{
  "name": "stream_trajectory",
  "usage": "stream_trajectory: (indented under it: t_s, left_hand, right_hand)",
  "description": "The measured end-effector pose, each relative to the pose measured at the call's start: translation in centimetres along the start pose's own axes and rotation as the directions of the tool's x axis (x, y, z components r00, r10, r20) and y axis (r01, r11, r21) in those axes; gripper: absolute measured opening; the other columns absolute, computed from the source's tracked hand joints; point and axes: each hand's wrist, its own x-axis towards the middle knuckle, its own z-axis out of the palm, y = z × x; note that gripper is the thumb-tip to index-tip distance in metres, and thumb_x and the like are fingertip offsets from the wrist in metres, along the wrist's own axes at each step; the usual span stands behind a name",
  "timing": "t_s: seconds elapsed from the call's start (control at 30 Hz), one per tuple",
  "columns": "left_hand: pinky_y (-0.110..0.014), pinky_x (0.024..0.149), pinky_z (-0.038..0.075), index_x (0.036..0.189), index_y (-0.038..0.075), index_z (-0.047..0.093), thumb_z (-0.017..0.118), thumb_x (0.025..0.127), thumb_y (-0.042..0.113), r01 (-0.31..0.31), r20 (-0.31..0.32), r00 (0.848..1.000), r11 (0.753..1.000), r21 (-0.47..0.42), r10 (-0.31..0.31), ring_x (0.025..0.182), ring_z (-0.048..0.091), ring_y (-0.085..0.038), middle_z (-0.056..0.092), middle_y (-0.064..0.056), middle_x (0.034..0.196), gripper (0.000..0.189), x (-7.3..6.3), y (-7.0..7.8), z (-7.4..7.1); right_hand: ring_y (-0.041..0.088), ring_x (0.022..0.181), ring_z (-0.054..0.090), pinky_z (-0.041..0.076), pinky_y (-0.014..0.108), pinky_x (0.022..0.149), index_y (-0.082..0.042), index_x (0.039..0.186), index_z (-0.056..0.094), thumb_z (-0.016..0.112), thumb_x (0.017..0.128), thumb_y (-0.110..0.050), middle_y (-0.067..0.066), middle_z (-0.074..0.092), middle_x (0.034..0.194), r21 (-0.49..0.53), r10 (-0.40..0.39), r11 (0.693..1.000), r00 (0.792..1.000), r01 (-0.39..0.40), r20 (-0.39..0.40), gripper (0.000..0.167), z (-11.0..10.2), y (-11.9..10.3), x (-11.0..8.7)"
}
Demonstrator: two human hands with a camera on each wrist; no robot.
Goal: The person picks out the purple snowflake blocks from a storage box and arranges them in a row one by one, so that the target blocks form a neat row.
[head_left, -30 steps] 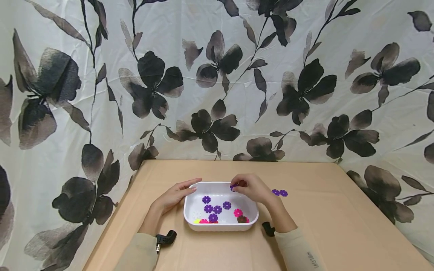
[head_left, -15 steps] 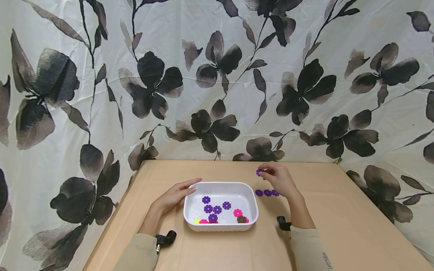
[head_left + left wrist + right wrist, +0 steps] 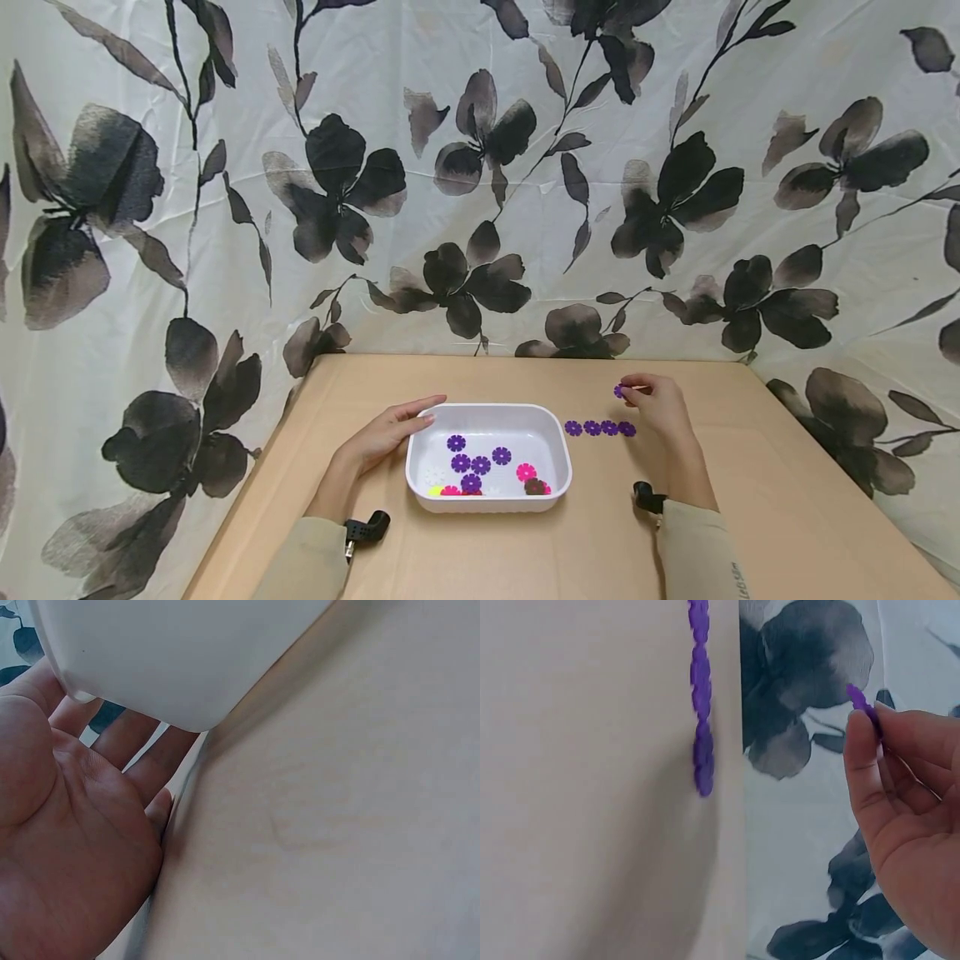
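My right hand (image 3: 663, 406) pinches a purple flower-shaped disc (image 3: 618, 391) between thumb and forefinger, held above the table. The disc (image 3: 866, 710) appears nearly edge-on in the right wrist view. Below and left of that hand, a row of several purple flower-shaped discs (image 3: 592, 427) lies side by side on the table. My left hand (image 3: 386, 433) holds the left end of a white plastic tray (image 3: 489, 503), thumb at the rim and fingers along the outer wall. In the left wrist view its fingers (image 3: 154, 757) reach behind the tray (image 3: 172, 667).
Inside the tray lie several loose purple discs (image 3: 481, 465), with pink (image 3: 526, 472), brown (image 3: 535, 486) and yellow (image 3: 436, 491) pieces near its front wall. The tan tabletop (image 3: 765, 500) ends at a floral-patterned cloth (image 3: 570, 208) behind. Black wrist cameras stick out at both cuffs.
My right hand has moved from the tray out to the right, carrying one purple disc past the row, which now shows in full. The left hand and tray have stayed in place.
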Motion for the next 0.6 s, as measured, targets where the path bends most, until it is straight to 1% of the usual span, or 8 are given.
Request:
stream_trajectory:
  t_s: [0.1,0.23,0.27,0.33,0.4,0.5,0.6]
  left_hand:
    - [-0.046,0.127,0.028,0.155,0.023,0.052,0.064,0.104,0.032,0.0,0.001,1.0,1.0,-0.001,0.0,0.157,0.03,-0.025,0.042,0.0,0.166,0.053,0.0,0.0,0.0]
    - [-0.046,0.128,0.028,0.155,0.023,0.052,0.063,0.105,0.032,0.002,0.002,1.0,1.0,-0.001,-0.002,0.157,0.03,-0.025,0.042,-0.001,0.166,0.052,0.0,0.1,0.0]
    - [-0.046,0.128,0.027,0.155,0.023,0.052,0.063,0.105,0.032,0.003,0.003,1.0,1.0,-0.001,-0.003,0.157,0.03,-0.025,0.042,0.0,0.166,0.052,0.0,0.1,0.0]
    - [-0.046,0.128,0.027,0.155,0.023,0.052,0.063,0.105,0.032,0.005,0.003,1.0,1.0,0.001,-0.005,0.158,0.029,-0.025,0.041,0.0,0.166,0.052,0.0,0.1,0.0]
    - [-0.046,0.128,0.027,0.156,0.021,0.051,0.063,0.105,0.031,0.006,0.002,1.0,1.0,0.006,-0.006,0.158,0.029,-0.025,0.041,0.0,0.166,0.053,0.0,0.1,0.0]
    - [-0.046,0.127,0.029,0.158,0.017,0.047,0.06,0.107,0.028,0.007,0.005,1.0,1.0,0.007,-0.007,0.157,0.031,-0.027,0.041,-0.001,0.166,0.054,0.0,0.1,0.0]
    - [-0.045,0.126,0.032,0.159,0.014,0.044,0.057,0.108,0.024,0.01,0.006,1.0,1.0,0.008,-0.01,0.156,0.033,-0.027,0.041,-0.003,0.166,0.053,0.0,0.1,0.1]
  right_hand:
    - [0.03,0.103,0.069,0.062,0.032,0.087,0.003,0.132,0.066,0.056,0.107,-0.008,0.024,0.069,0.121,0.01,0.035,0.999,0.999,-0.035,0.007,0.029,-0.2,0.6,-0.1]
    - [0.034,0.107,0.068,0.062,0.029,0.088,0.005,0.131,0.066,0.058,0.106,-0.007,0.027,0.068,0.125,0.041,0.091,0.995,0.996,-0.092,0.016,0.029,-0.2,1.3,-0.3]
    - [0.034,0.108,0.067,0.061,0.027,0.087,0.006,0.13,0.066,0.059,0.105,-0.007,0.027,0.068,0.125,0.044,0.102,0.994,0.995,-0.102,0.018,0.029,-0.2,1.5,-0.4]
    - [0.036,0.108,0.067,0.061,0.027,0.085,0.007,0.129,0.066,0.061,0.104,-0.006,0.028,0.067,0.125,0.068,0.138,0.988,0.99,-0.14,0.037,0.028,-0.1,1.9,-0.6]
    - [0.036,0.108,0.066,0.061,0.03,0.087,0.006,0.128,0.065,0.061,0.104,-0.005,0.028,0.066,0.125,0.098,0.182,0.977,0.981,-0.187,0.062,0.028,-0.2,2.3,-0.8]
    - [0.037,0.109,0.066,0.062,0.038,0.092,0.006,0.129,0.065,0.06,0.104,-0.004,0.027,0.066,0.125,0.103,0.223,0.967,0.972,-0.231,0.079,0.027,-0.5,3.0,-1.1]
    - [0.037,0.11,0.066,0.06,0.043,0.096,0.007,0.128,0.065,0.058,0.104,-0.002,0.027,0.067,0.125,0.067,0.226,0.971,0.971,-0.231,0.077,0.027,-0.9,3.4,-1.2]
